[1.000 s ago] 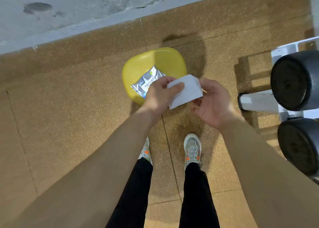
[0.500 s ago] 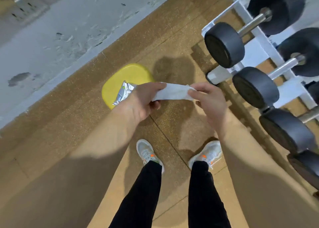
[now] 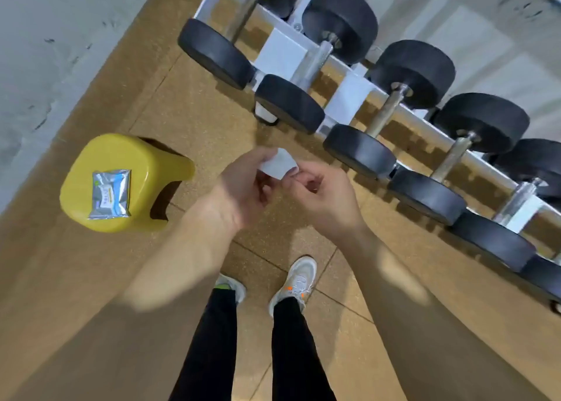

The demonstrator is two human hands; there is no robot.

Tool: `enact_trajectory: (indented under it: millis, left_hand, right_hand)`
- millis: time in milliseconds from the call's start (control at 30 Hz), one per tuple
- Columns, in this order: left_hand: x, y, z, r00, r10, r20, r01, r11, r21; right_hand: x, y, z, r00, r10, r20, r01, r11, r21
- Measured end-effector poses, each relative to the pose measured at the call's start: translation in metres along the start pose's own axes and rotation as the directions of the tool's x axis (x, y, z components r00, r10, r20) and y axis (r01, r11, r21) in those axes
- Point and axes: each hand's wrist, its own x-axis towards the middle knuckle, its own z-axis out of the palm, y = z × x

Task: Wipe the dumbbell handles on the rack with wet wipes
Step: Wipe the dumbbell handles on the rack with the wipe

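A white wet wipe [image 3: 277, 165] is pinched between my left hand [image 3: 243, 194] and my right hand [image 3: 321, 197], folded small at chest height over the floor. Both hands curl their fingers on it. The white dumbbell rack [image 3: 285, 51] runs diagonally from top centre to the right edge, just beyond my hands. Several black dumbbells [image 3: 290, 103] lie on it with bare metal handles [image 3: 315, 63]. The silver wet wipe packet [image 3: 110, 194] lies flat on a yellow stool [image 3: 91, 218] to my left.
Cork-brown floor tiles [image 3: 197, 121] stretch under me, with my two white shoes [image 3: 299, 279] below my hands. A grey concrete strip [image 3: 45, 51] borders the floor at the upper left. A pale wall [image 3: 485, 30] stands behind the rack.
The view has swung right, bringing more of the rack into sight. My hands have come together and gathered the stretched wipe into a smaller fold. The packet now shows fully on the stool.
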Motion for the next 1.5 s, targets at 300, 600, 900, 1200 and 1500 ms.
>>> enact_trajectory:
  millis: [300,600,900,1200,1500]
  left_hand:
    - [0.004,-0.058,0.099,0.976,0.033,0.215,-0.051,0.995,0.08]
    - [0.006,-0.108,0.183,0.864,0.482,0.147,-0.473,0.675,0.566]
    - [0.012,-0.13,0.244,0.903,0.37,0.216,-0.428,0.737,0.524]
    - [0.04,-0.139,0.275,0.848,0.482,0.222,-0.494,0.565,0.661]
    - [0.048,-0.126,0.309,0.745,0.604,0.283,-0.582,0.382,0.718]
  right_hand:
    - [-0.04,0.061,-0.103,0.973,0.113,-0.202,-0.105,0.993,0.047]
    - [-0.07,0.078,-0.185,0.978,0.158,-0.138,-0.134,0.977,0.166]
    - [-0.1,0.105,-0.245,0.936,0.314,-0.16,-0.196,0.841,0.505]
    - [-0.113,0.126,-0.261,0.812,0.524,-0.257,-0.075,0.53,0.845]
    - [-0.071,0.106,-0.261,0.727,0.636,-0.258,-0.105,0.475,0.874]
